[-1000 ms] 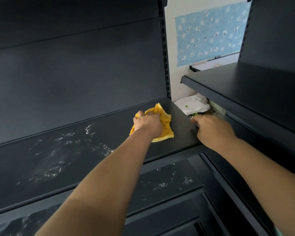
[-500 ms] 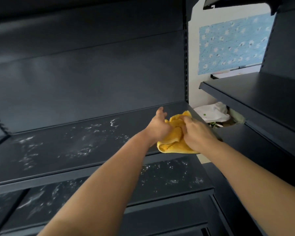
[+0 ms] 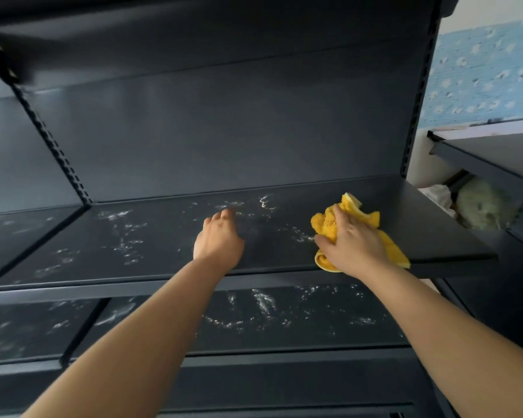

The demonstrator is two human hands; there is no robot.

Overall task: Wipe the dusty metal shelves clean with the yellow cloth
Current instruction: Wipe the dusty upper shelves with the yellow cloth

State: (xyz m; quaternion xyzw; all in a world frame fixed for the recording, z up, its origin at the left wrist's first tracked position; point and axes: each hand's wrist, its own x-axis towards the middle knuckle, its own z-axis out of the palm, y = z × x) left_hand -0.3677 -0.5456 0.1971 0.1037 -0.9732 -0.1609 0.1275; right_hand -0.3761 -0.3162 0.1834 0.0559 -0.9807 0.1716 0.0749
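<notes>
A dark metal shelf (image 3: 163,260) runs across the middle of the view, streaked with white dust on its left and middle parts. My right hand (image 3: 352,242) presses the crumpled yellow cloth (image 3: 326,223) flat on the shelf's right part, near the front edge. My left hand (image 3: 219,236) rests on the shelf to the left of the cloth, fingers together and pointing away, holding nothing. A lower shelf (image 3: 284,321) under it also carries white dust marks.
A second shelving unit (image 3: 495,164) stands at right angles on the right, with white and greenish bundled items (image 3: 477,206) tucked under its shelf. A perforated upright (image 3: 55,146) divides the left bay. Blue patterned wallpaper (image 3: 480,70) shows behind.
The cloth passed from my left hand to my right hand, which now presses it on the shelf. My left hand moved left onto the dusty area. The view shifted left.
</notes>
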